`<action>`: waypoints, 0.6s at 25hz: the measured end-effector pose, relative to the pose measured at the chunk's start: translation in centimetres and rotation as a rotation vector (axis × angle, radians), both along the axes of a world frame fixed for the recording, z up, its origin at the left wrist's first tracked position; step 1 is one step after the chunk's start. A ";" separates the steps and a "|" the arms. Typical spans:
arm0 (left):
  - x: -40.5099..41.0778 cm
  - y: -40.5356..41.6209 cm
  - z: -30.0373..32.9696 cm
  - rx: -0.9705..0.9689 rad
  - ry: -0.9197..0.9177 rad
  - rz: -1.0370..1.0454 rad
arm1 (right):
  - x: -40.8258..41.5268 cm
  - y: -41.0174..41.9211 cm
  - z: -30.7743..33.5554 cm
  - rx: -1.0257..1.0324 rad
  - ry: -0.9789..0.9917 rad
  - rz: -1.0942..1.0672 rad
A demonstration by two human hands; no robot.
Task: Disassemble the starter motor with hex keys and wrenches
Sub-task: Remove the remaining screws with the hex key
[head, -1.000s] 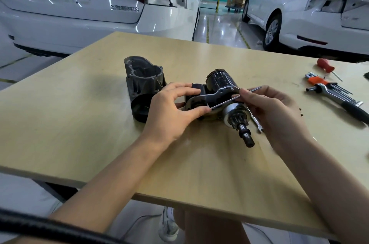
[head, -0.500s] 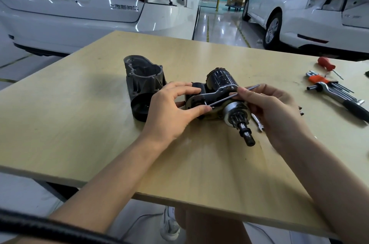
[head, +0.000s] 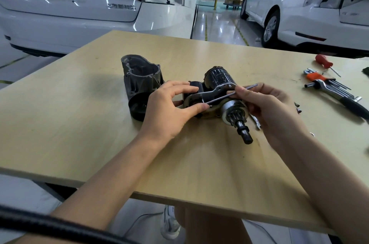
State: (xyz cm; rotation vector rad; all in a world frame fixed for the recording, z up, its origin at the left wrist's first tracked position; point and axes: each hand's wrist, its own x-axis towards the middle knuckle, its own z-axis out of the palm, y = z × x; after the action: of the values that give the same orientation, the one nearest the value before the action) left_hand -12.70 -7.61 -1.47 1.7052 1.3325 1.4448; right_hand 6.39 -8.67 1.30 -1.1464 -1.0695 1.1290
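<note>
The starter motor (head: 217,82) lies on its side in the middle of the wooden table (head: 99,124), its geared shaft (head: 242,130) pointing toward me. My left hand (head: 169,110) grips the motor's left end, thumb on the silver bracket. My right hand (head: 267,108) pinches a long thin hex key (head: 221,97) whose tip sits at the bracket near my left thumb. The removed dark nose housing (head: 139,82) stands just left of the motor. A wrench (head: 256,122) lies partly under my right hand.
At the table's right edge lie a red-handled screwdriver (head: 324,62), an orange hex key set (head: 327,82) and a ratchet with black grip (head: 339,98). Small bolts (head: 297,107) rest behind my right hand. White cars stand beyond the table.
My right hand has shifted slightly with the hex key, its tip staying at the bracket. The left hand and the motor have barely moved.
</note>
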 end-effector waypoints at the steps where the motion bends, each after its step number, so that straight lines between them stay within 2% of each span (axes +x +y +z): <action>1: 0.0 0.0 0.0 0.000 0.002 0.001 | 0.0 0.0 0.0 -0.003 0.004 0.001; 15: 0.0 0.0 0.0 0.004 0.018 0.019 | -0.2 0.0 0.3 0.021 -0.020 -0.032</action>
State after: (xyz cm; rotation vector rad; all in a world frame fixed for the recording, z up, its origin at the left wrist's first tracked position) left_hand -12.65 -7.63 -1.44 1.7158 1.3597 1.4469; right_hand 6.18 -8.63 1.59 -1.1566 -1.0731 1.0807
